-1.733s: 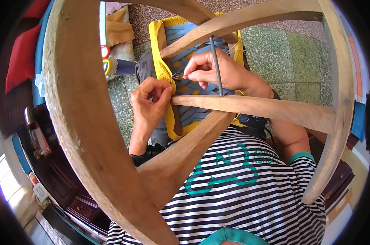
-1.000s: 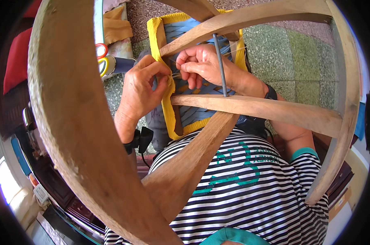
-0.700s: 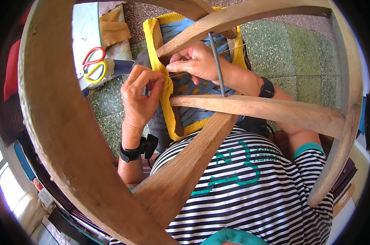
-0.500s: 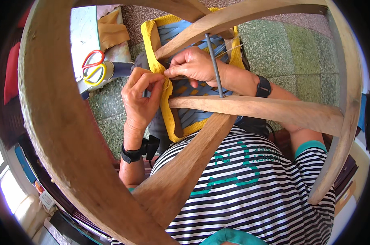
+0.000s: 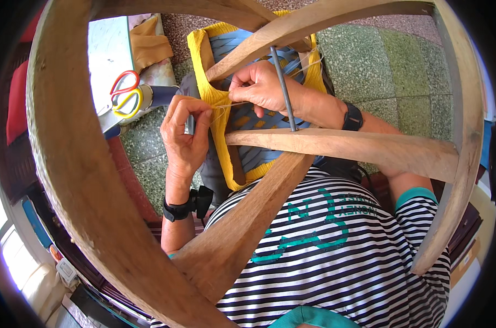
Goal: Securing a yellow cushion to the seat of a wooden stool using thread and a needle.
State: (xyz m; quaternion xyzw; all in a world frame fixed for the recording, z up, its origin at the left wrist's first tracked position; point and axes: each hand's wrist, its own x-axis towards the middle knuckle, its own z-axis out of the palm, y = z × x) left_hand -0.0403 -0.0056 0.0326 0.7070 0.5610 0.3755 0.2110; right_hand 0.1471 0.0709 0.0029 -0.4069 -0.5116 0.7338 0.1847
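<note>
Yellow ribbed fabric (image 5: 201,76) wraps the rim of a wooden seat frame with woven blue strips (image 5: 245,150) inside it. My right hand (image 5: 267,87) reaches in between the chair's wooden bars and pinches the fabric's inner edge, drawing it into a peak. Left of the rim, my left hand (image 5: 183,131) has thumb and forefinger closed on a pale thread (image 5: 226,106), which runs taut across the yellow fabric toward my right hand. Whether a needle is on it I cannot tell. Something small and grey shows between the left fingers.
Curved wooden chair parts (image 5: 67,164) surround my arms, and a metal rod (image 5: 283,87) crosses close to my right wrist. Scissors (image 5: 128,94) with red and yellow handles stand in a holder at the left, near a table (image 5: 111,49) with brown cloth (image 5: 149,44). Below is tiled floor (image 5: 363,65).
My left hand has drawn back slightly to the left, away from my right fingertips. The thread now shows stretched between them, and the yellow edge is pulled out toward my right hand.
</note>
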